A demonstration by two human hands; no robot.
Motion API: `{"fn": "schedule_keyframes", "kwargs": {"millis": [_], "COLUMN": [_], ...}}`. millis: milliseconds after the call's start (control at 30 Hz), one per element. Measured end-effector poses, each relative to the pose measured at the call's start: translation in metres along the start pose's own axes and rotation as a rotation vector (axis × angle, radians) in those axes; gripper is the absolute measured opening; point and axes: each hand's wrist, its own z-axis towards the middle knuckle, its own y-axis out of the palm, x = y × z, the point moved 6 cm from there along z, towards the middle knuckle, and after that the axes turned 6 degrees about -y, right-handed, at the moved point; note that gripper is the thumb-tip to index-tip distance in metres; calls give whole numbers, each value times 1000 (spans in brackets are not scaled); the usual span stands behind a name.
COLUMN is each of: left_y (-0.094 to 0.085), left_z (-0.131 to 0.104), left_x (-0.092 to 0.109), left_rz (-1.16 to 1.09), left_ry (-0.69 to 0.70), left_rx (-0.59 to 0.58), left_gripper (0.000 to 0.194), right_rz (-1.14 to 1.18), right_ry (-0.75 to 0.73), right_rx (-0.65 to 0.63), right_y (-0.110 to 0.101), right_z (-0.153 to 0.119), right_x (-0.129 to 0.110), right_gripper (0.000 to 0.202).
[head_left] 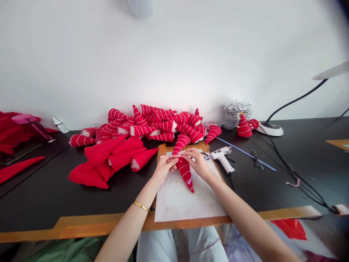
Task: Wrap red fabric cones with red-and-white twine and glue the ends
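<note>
A red stuffed cloth cone (184,173) with white stitched stripes lies on the white sheet, its tip toward me. My left hand (165,168) is closed at the cone's wide end, thumb and fingers pinched at its edge. From the other side, my right hand (196,162) pinches at the same spot; something small and pale shows between the fingertips, too little to name. Just beyond my hands lies another striped cone (182,142). Close to my right hand, a white hot glue gun (223,158) lies on its side.
Behind the sheet (174,203) is a heap of striped cones (139,127), with plain red cones (103,160) to its left. At right are a clear tub of silver tinsel (236,114), a decorated cone (243,127), a purple stick (256,160), cables and a lamp (271,129).
</note>
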Motion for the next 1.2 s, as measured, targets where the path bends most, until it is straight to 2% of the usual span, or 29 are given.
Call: {"fn": "schedule_keyframes", "kwargs": {"millis": [133, 267, 533, 733, 900, 1000, 1100, 1200], "left_y": [1, 3, 8, 8, 6, 3, 1, 1], "left_z": [1, 0, -2, -5, -2, 0, 2, 3], "left_x": [0, 0, 3, 3, 1, -3, -6, -9], "left_rz": [51, 104, 215, 238, 150, 58, -9, -46], "left_ry": [25, 45, 102, 96, 57, 16, -31, -50], "left_rx": [-17, -41, -80, -73, -51, -22, 1, 7], "left_gripper": [42, 40, 36, 41, 40, 38, 36, 37], "right_rz": [-44, -76, -188, -260, -116, -8, -22, -100], "right_ry": [-108, -133, -97, -81, -40, -57, -102, -162], "right_rx": [-102, -125, -197, -211, -143, -157, -218, -221], "right_y": [0, 0, 12, 13, 2, -5, -5, 0], "right_z": [3, 3, -2, -3, 2, 6, 6, 4], "right_x": [-5, -7, -2, -2, -5, -10, -15, -18], "right_gripper": [14, 11, 16, 10, 12, 16, 10, 6]}}
